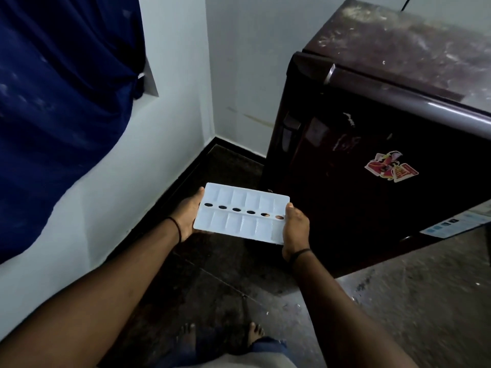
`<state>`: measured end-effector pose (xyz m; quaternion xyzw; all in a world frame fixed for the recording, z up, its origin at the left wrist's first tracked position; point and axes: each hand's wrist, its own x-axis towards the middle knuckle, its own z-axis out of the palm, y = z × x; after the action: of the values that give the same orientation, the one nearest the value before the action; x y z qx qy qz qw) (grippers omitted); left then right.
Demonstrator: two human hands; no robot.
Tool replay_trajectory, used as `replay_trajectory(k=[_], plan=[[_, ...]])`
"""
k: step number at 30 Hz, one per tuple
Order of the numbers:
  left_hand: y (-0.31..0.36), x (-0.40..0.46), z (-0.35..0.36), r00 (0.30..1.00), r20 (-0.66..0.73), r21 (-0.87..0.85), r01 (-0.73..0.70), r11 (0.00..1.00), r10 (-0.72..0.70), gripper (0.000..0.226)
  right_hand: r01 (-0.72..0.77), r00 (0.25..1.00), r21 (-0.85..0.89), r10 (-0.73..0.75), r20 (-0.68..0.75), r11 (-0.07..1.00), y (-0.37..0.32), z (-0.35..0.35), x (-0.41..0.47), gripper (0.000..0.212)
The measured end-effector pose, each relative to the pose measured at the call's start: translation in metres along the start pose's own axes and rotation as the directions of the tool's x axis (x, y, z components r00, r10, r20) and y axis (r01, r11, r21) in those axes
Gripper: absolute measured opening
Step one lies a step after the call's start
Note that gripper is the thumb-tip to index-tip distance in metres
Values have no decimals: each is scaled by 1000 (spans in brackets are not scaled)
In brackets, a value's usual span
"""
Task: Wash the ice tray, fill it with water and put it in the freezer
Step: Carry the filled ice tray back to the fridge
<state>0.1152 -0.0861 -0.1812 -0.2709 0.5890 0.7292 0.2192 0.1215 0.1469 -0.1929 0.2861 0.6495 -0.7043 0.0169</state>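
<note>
A white plastic ice tray [240, 212] with two rows of compartments and a line of oval holes down its middle is held level in front of me, above the floor. My left hand [187, 215] grips its left end from underneath. My right hand [296, 229] grips its right end, thumb on the top rim. I cannot tell whether the compartments hold water. The dark maroon fridge [358, 166] stands just right of the tray with its door closed.
The fridge door carries a red sticker [390, 166] and a recessed handle [291, 128] at its left edge. A white wall [164, 107] with a blue curtain [61, 96] is on the left. The dark floor [225, 282] and my bare feet lie below.
</note>
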Motion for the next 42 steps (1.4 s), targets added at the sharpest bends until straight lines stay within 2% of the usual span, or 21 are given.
replay_trajectory(k=[7,11,15,26,28,30,32,34,38,42], plan=[[17,20,-21,981,-157,80,-100,992,112,43,-9,1000,61,10,-14,998,1,26,-12,28],[23,25,-34,976,-146,107,-147,983,162,39,-28,999,73,29,-15,997,5,39,-20,29],[27,30,-45,973,-152,130,-153,980,172,36,-71,997,117,70,15,991,6,48,-23,39],[34,41,-61,968,-178,145,-152,978,177,47,-102,992,74,96,81,992,-3,50,-28,53],[35,42,-62,968,-182,132,-149,980,172,44,-109,994,59,108,20,992,-7,49,-25,48],[38,43,-63,968,-178,121,-155,981,175,44,-38,985,34,43,-165,999,-12,47,-18,35],[40,45,-64,967,-178,122,-163,979,183,46,97,927,-52,-110,-358,994,-24,40,-10,21],[42,46,-65,965,-184,123,-166,978,187,47,229,861,-147,-270,-431,962,-45,33,-6,13],[47,49,-67,964,-188,113,-170,979,189,47,486,743,-270,-556,-374,831,-97,30,-7,19],[54,50,-70,952,-199,116,-213,970,233,46,576,729,-285,-639,-246,766,-129,42,4,24]])
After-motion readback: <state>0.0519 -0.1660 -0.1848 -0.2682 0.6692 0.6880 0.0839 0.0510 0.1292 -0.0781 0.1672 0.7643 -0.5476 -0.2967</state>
